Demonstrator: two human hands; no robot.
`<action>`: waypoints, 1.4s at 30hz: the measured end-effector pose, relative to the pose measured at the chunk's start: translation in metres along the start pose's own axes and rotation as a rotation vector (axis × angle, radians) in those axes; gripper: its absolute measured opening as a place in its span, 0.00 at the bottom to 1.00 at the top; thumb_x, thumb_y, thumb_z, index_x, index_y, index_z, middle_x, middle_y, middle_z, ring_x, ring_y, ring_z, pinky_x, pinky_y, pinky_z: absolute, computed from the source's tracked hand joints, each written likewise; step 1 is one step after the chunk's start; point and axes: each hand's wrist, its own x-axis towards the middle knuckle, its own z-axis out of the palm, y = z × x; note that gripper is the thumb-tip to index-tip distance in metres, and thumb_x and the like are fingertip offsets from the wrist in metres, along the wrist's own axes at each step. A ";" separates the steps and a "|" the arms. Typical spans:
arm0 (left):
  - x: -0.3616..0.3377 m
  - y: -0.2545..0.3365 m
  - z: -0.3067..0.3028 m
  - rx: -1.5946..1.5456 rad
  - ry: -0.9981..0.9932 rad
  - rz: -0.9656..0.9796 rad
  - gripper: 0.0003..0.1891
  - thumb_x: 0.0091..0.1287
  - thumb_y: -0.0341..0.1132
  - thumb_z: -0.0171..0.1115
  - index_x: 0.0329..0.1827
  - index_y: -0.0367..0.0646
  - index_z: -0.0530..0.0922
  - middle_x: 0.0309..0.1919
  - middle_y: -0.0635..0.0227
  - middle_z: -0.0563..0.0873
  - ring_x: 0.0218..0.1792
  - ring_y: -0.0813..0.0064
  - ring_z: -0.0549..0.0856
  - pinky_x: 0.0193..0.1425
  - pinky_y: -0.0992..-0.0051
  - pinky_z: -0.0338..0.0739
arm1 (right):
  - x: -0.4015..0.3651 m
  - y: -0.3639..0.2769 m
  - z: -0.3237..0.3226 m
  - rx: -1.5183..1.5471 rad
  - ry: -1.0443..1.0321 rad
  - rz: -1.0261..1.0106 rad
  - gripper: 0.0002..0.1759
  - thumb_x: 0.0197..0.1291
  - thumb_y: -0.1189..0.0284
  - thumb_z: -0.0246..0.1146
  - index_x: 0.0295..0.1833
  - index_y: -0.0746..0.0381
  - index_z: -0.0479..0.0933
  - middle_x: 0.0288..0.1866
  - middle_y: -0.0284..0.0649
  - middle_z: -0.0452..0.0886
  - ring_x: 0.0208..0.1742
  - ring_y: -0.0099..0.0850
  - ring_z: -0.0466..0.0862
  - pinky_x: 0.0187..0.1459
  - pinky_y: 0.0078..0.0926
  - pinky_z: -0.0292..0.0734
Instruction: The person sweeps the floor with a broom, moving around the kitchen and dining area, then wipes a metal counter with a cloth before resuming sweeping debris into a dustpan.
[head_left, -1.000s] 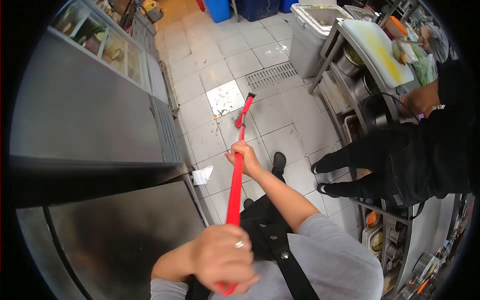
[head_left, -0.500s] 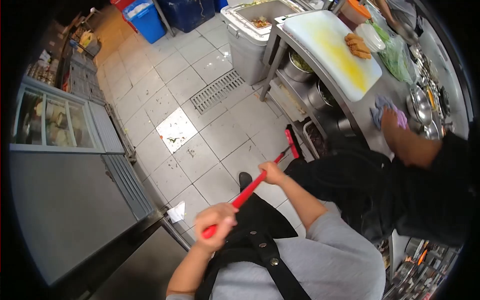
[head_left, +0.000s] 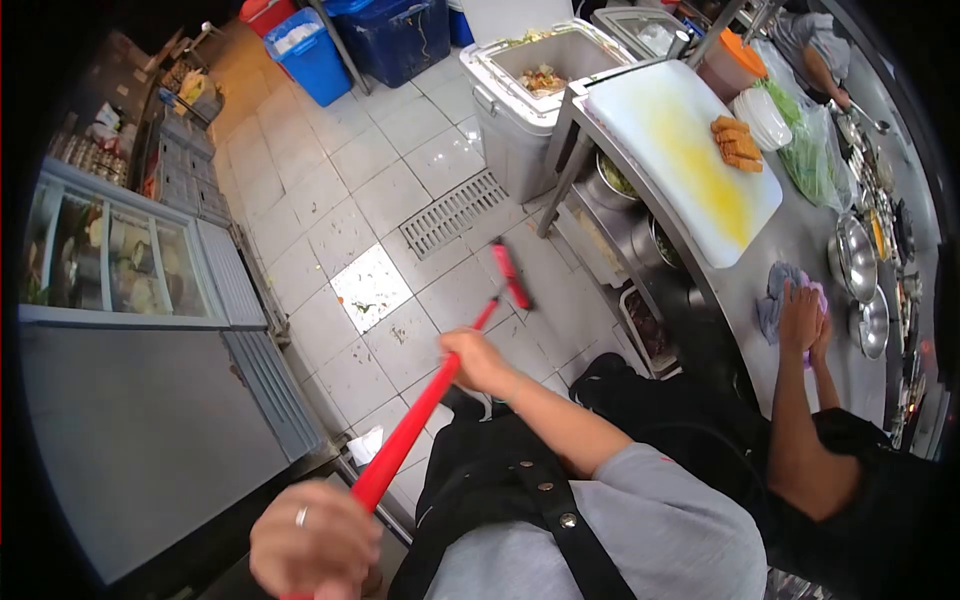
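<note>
A red broom [head_left: 405,440] runs diagonally across my body. My left hand [head_left: 315,540], wearing a ring and slightly blurred, is wrapped around the upper end of its handle. Farther down, my right hand [head_left: 475,362] grips the same handle. The broom head [head_left: 511,275], red with dark bristles, is at the tiled floor [head_left: 450,300] just below the drain grate [head_left: 455,214]. Scattered food scraps [head_left: 368,306] lie on the tiles to the left of the head.
At right, a co-worker's hands [head_left: 803,325] press a cloth [head_left: 775,300] on the steel counter [head_left: 745,290]. A cutting board [head_left: 690,150] lies on it. A scrap bin [head_left: 515,130] stands beyond the grate; a refrigerator [head_left: 150,430] lines the left. Paper [head_left: 366,444] lies near its base.
The broom head has swung left from beside the counter shelf onto the open tiles. My left hand has moved down and left, my right hand left. The co-worker's second hand now shows on the cloth.
</note>
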 end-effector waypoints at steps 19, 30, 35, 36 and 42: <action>0.132 -0.077 -0.086 -0.114 -0.265 0.354 0.16 0.59 0.30 0.54 0.13 0.47 0.62 0.11 0.74 0.76 0.14 0.83 0.77 0.23 0.83 0.75 | 0.140 0.025 0.021 0.054 -0.027 -0.008 0.12 0.35 0.78 0.63 0.18 0.63 0.64 0.18 0.48 0.70 0.26 0.49 0.72 0.28 0.40 0.67; 0.154 -0.185 -0.042 -0.114 -0.260 -0.187 0.14 0.45 0.18 0.58 0.11 0.41 0.64 0.13 0.64 0.74 0.17 0.67 0.77 0.30 0.68 0.79 | 0.129 0.158 -0.077 -0.112 -0.351 0.314 0.10 0.37 0.74 0.63 0.18 0.62 0.67 0.19 0.47 0.73 0.27 0.49 0.76 0.26 0.39 0.69; 0.209 -0.156 -0.038 -0.267 -0.418 0.038 0.13 0.44 0.18 0.57 0.11 0.41 0.64 0.13 0.64 0.74 0.17 0.67 0.78 0.30 0.69 0.79 | 0.144 0.108 -0.124 -0.057 -0.518 0.304 0.08 0.38 0.75 0.62 0.19 0.61 0.68 0.20 0.48 0.74 0.27 0.50 0.76 0.27 0.40 0.68; 0.200 -0.159 -0.035 -0.254 -0.214 -0.012 0.12 0.46 0.17 0.56 0.12 0.40 0.64 0.13 0.64 0.74 0.18 0.68 0.78 0.29 0.69 0.79 | 0.146 0.111 -0.122 -0.082 -0.447 0.330 0.08 0.38 0.75 0.62 0.19 0.61 0.68 0.20 0.48 0.74 0.27 0.50 0.76 0.27 0.41 0.68; 0.213 -0.172 -0.032 0.000 -0.059 -0.248 0.17 0.52 0.22 0.55 0.10 0.44 0.59 0.10 0.67 0.73 0.13 0.72 0.75 0.22 0.73 0.75 | 0.166 0.152 -0.068 -0.043 -0.350 0.145 0.10 0.39 0.74 0.61 0.17 0.62 0.65 0.18 0.49 0.72 0.25 0.52 0.73 0.26 0.44 0.67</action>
